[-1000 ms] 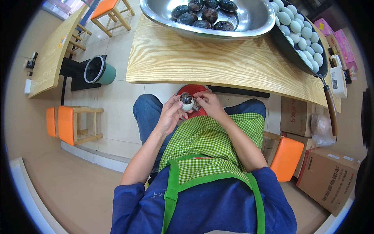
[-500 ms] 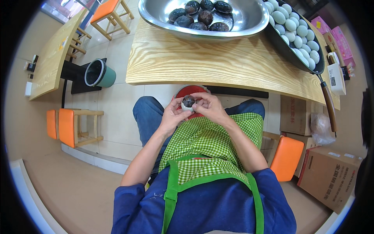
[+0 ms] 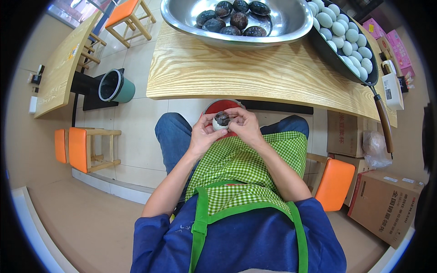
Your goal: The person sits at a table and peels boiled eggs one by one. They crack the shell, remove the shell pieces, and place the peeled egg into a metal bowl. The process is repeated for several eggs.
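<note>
A partly peeled dark preserved egg (image 3: pixel 221 119) is held over my lap, its upper part bare and its lower part still in pale shell. My left hand (image 3: pixel 203 133) curls around the shell from the left. From the right, my right hand (image 3: pixel 246 127) grips the egg, thumb and fingers at the edge of the shell. Beneath the hands is a red basin (image 3: pixel 212 107), mostly hidden. Several peeled dark eggs (image 3: pixel 239 20) lie in a metal bowl (image 3: pixel 292 20) on the table. Pale unpeeled eggs (image 3: pixel 347 36) fill a black pan (image 3: pixel 331 58) at the right.
The wooden table's (image 3: pixel 218 75) near edge runs just beyond my hands. The pan's brown handle (image 3: pixel 385 123) juts over its right end. A green bin (image 3: pixel 124 90) stands at left, with orange stools (image 3: pixel 78 148) nearby. Cardboard boxes (image 3: pixel 382 207) and an orange seat (image 3: pixel 336 184) are on the right.
The egg has turned slightly between my fingers, and its bare dark part looks a little larger. Both hands stay in nearly the same place.
</note>
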`<state>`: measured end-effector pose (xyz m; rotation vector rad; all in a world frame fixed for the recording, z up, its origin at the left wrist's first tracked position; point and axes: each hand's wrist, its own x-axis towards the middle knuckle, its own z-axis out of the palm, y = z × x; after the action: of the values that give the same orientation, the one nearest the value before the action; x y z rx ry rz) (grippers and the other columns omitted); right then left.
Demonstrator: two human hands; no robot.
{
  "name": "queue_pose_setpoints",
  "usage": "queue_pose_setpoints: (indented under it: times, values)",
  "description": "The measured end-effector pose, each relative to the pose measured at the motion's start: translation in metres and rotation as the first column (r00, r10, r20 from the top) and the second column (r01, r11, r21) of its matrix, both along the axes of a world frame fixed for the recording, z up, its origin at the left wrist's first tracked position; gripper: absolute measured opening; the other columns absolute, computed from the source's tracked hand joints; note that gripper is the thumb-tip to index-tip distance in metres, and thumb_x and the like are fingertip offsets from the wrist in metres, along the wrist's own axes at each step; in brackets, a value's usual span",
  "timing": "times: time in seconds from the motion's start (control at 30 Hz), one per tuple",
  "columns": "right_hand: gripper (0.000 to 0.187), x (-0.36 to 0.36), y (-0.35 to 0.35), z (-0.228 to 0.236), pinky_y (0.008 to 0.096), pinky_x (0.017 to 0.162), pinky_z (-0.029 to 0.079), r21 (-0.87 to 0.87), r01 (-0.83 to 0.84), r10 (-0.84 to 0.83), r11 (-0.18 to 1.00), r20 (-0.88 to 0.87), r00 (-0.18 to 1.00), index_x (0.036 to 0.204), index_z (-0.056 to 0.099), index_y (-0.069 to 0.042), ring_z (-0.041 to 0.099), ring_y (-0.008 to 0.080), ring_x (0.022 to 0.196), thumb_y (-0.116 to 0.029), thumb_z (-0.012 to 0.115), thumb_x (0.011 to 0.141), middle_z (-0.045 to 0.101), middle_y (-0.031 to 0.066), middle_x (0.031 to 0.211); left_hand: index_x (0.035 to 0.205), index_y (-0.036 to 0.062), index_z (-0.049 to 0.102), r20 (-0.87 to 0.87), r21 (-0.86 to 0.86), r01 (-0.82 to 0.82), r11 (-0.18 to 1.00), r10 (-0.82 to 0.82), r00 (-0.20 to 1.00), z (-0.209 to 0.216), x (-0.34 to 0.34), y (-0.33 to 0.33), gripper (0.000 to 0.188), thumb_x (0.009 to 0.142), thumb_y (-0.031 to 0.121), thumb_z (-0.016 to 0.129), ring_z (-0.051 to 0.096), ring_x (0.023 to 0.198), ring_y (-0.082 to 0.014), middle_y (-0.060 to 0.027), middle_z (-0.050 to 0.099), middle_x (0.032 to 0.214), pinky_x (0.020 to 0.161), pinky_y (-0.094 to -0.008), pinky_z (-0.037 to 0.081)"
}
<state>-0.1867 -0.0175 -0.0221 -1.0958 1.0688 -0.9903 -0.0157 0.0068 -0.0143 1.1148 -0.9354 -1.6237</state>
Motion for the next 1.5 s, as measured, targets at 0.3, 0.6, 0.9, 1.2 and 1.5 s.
queue_pose_setpoints:
  times: [0.3, 0.6, 0.9, 1.2, 1.5]
  values:
    - [0.032, 0.002, 0.004, 0.006, 0.0242, 0.063, 0.056, 0.110, 0.088, -0.102, 0.990, 0.127, 0.987, 0.109, 0.062, 0.007, 0.065, 0.0118, 0.072, 0.007, 0.057, 0.078, 0.067, 0.0126, 0.095, 0.129, -0.0044, 0.045, 0.002, 0.003, 0.033, 0.999, -0.033, 0.999, 0.002, 0.001, 0.000, 0.059, 0.080, 0.003, 0.078, 0.067, 0.092, -0.0172, -0.0137, 0.061, 0.116, 0.069, -0.0270, 0.058]
    - [0.024, -0.001, 0.002, 0.003, 0.0237, 0.057, 0.055, 0.063, 0.103, -0.106, 0.993, 0.057, 0.993, 0.102, 0.062, 0.008, 0.063, 0.0112, 0.065, 0.009, 0.057, 0.079, 0.066, 0.0114, 0.089, 0.130, -0.0034, 0.043, -0.183, 0.136, 0.108, 0.985, -0.082, 0.980, 0.001, 0.009, -0.003, 0.050, 0.089, 0.008, 0.069, 0.067, 0.095, -0.0210, -0.0165, 0.063, 0.111, 0.076, -0.0296, 0.057]
    - [0.021, -0.001, 0.005, 0.019, 0.0242, 0.060, 0.055, 0.194, 0.086, -0.119, 0.977, 0.160, 0.980, 0.101, 0.063, 0.006, 0.064, 0.0134, 0.065, 0.008, 0.057, 0.082, 0.066, 0.0110, 0.085, 0.129, 0.0003, 0.046, -0.400, 0.207, 0.131, 0.970, -0.039, 0.916, -0.008, 0.010, -0.004, 0.046, 0.090, 0.009, 0.068, 0.068, 0.086, -0.0191, -0.0120, 0.065, 0.108, 0.068, -0.0269, 0.054]
    - [0.017, -0.013, 0.004, 0.013, 0.0264, 0.064, 0.055, 0.341, 0.004, -0.165, 0.940, 0.443, 0.881, 0.102, 0.064, 0.005, 0.064, 0.0147, 0.070, 0.003, 0.059, 0.087, 0.066, 0.0093, 0.083, 0.123, -0.0008, 0.047, -0.386, 0.187, 0.052, 0.981, 0.024, 0.922, -0.008, 0.008, -0.005, 0.037, 0.094, 0.013, 0.064, 0.067, 0.087, -0.0212, -0.0144, 0.065, 0.105, 0.071, -0.0331, 0.057]
    - [0.019, -0.025, 0.001, -0.005, 0.0292, 0.067, 0.056, 0.438, -0.022, -0.231, 0.899, 0.516, 0.825, 0.106, 0.064, 0.006, 0.065, 0.0164, 0.072, 0.001, 0.058, 0.088, 0.066, 0.0108, 0.085, 0.125, -0.0001, 0.049, -0.626, 0.206, 0.182, 0.961, -0.013, 0.780, -0.017, 0.022, -0.006, 0.034, 0.097, 0.018, 0.059, 0.068, 0.093, -0.0239, -0.0151, 0.066, 0.109, 0.071, -0.0325, 0.057]
